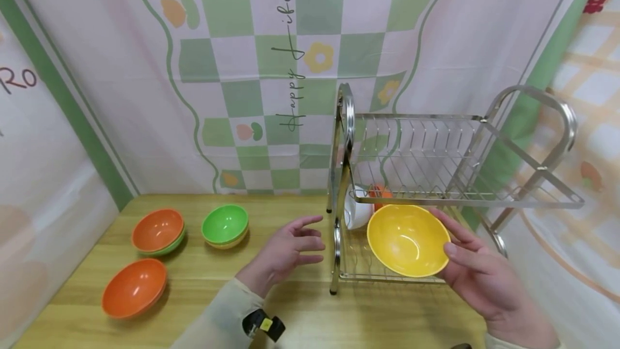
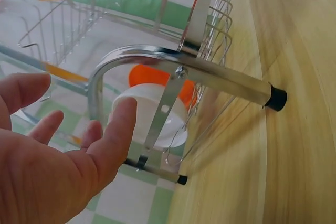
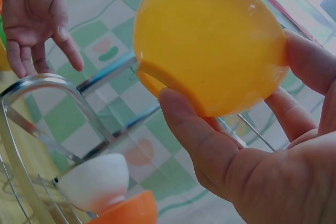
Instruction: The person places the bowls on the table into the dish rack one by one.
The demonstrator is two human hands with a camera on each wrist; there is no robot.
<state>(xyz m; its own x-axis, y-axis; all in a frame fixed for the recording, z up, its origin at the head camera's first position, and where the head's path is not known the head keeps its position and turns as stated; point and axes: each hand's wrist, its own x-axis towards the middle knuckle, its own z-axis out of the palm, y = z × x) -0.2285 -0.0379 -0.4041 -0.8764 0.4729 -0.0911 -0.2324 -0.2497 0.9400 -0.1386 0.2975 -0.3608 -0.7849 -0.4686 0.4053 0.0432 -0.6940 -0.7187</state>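
Note:
My right hand [image 1: 489,279] grips a yellow bowl [image 1: 408,241] by its right edge, thumb near the rim and fingers behind; in the right wrist view its underside faces the camera. The bowl is in front of the lower tier of a two-tier metal dish rack [image 1: 345,176], its inside turned toward me. Behind it on that tier, a white bowl [image 1: 357,210] and an orange bowl [image 1: 380,196] stand on edge, partly hidden. Left of the rack's near post, my left hand [image 1: 293,249] hovers with fingers spread, holding nothing.
On the left of the wooden table [image 1: 194,306], an orange bowl [image 1: 157,230] sits in a green one [image 1: 169,246]. A green bowl [image 1: 225,224] rests in a yellow one [image 1: 230,243]. Another orange bowl [image 1: 134,288] lies nearer. A checked curtain [image 1: 271,69] hangs behind.

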